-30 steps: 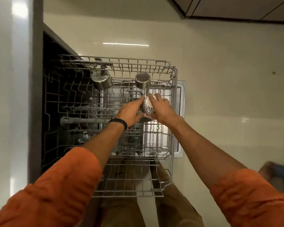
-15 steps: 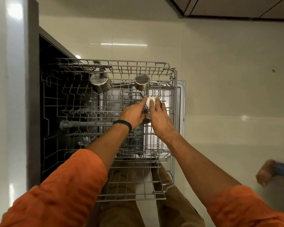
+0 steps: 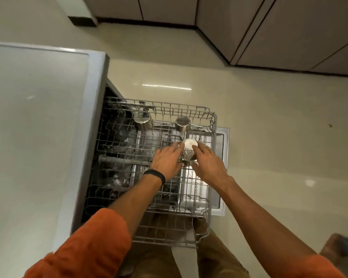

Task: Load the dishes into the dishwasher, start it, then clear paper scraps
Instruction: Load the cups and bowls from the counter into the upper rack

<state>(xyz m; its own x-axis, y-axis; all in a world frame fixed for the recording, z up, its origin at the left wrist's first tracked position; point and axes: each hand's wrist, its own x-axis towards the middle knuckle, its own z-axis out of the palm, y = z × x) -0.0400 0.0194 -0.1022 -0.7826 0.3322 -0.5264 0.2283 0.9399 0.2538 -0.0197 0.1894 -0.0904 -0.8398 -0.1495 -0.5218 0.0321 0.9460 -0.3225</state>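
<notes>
In the pulled-out rack, right of middle: a patterned cup [image 3: 187, 153] is set mouth down with its white base turned up, so that water is judged to run off and not pool.
Left hand [image 3: 166, 162]: laid against the cup's left side, fingers nearly straight and none seen curled round it; a dark wristband [image 3: 154, 176] is worn.
Right hand [image 3: 207, 164]: laid against the cup's right side, fingers spread, tips touching it.
Why 2 hands: the cup is steadied from both sides, probably so that it is seated between the wires without tipping.
Rack [image 3: 213, 137]: drawn out over the open door [image 3: 223, 141], so that its far row can be reached from above.
Far row: 2 steel tumblers [image 3: 142, 120] [image 3: 182, 123] are stood upside down, well apart; the right one is just beyond the patterned cup.
Tabletop [image 3: 38, 117]: a pale slab over the machine, at left.
Below the rack: dim shapes, which cannot be told.
Step in hand: loading is judged under way; starting and paper scraps are not yet reached.
</notes>
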